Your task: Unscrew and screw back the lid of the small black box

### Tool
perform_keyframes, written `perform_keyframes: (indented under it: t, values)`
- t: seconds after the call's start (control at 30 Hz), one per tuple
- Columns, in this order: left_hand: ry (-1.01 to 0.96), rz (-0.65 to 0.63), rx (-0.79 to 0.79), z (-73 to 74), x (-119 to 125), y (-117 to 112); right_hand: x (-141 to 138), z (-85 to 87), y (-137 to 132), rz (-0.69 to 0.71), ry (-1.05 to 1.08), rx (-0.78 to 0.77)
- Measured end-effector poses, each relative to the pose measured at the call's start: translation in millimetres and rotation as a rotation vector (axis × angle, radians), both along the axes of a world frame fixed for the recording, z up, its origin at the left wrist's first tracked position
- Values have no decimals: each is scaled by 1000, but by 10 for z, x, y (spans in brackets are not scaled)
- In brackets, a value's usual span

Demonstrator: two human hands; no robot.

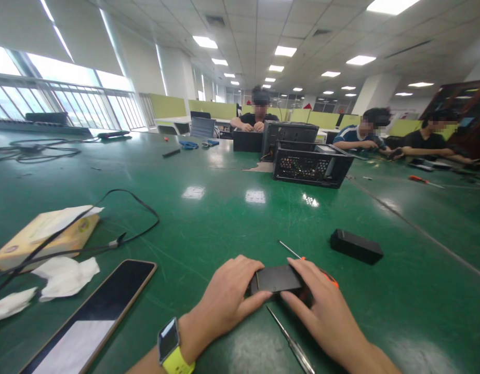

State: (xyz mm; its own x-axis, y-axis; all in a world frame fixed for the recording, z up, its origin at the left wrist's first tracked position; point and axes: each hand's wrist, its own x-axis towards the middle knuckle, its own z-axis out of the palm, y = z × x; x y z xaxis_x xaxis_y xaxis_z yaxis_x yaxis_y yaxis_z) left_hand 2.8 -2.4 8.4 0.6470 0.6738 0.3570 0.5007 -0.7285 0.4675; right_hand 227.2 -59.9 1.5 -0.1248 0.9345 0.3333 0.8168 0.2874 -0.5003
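Green table top (pixel 232 218) all round. Containers first: black PC case (pixel 312 165) in the upper centre, lying low, perforated panel toward you. Parts show behind the mesh, too small to name. Second case (pixel 289 132) stands right behind it. Tan cardboard box (pixel 45 236) at mid left is closed, with a white sheet on top and a black cable (pixel 138 208) running across it.

Your left hand (pixel 228 296) and right hand (pixel 321 306) both grip the flat black module (pixel 277 279) at lower centre, low over the table. Left fingers curl narrowly over its left end, thumb on the near edge. Right fingers wrap the right end, thumb along the near edge.

Module lies flat, broad face up, long axis left-right across the frame.

Orange-handled screwdriver (pixel 289 249) sits just behind your right hand, shaft pointing to the upper left. Thin metal tool (pixel 292 345) lies on the table between your wrists, running diagonally to the lower right. Black block (pixel 356 246) is off to the right, well apart. Phone (pixel 107 306) lies face up at lower left, crumpled tissue (pixel 64 275) just beside it. Yellow-strapped watch (pixel 170 348) on your left wrist
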Motion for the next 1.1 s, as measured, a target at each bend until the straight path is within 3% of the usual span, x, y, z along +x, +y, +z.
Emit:
perform_keyframes:
  t: [0.27, 0.5, 0.63, 0.77, 0.93, 1.1]
  values:
    - [7, -11, 7, 1, 3, 14, 51, 160, 34, 48, 228, -192]
    - [-19, -51, 14, 13, -17, 30, 76, 191, 76, 141, 232, -227]
    - [-71, -36, 67, 17, -51, 37, 107, 199, 48, 122, 197, -228]
    - [-143, 55, 140, 16, -84, 34, 346, 126, 108, -22, 285, -96]
    - [-145, 63, 135, 12, -56, 29, 821, 42, 410, -425, 70, 349]
    - [-114, 58, 99, 17, -33, 9, 1008, 49, 693, -429, -156, 423]
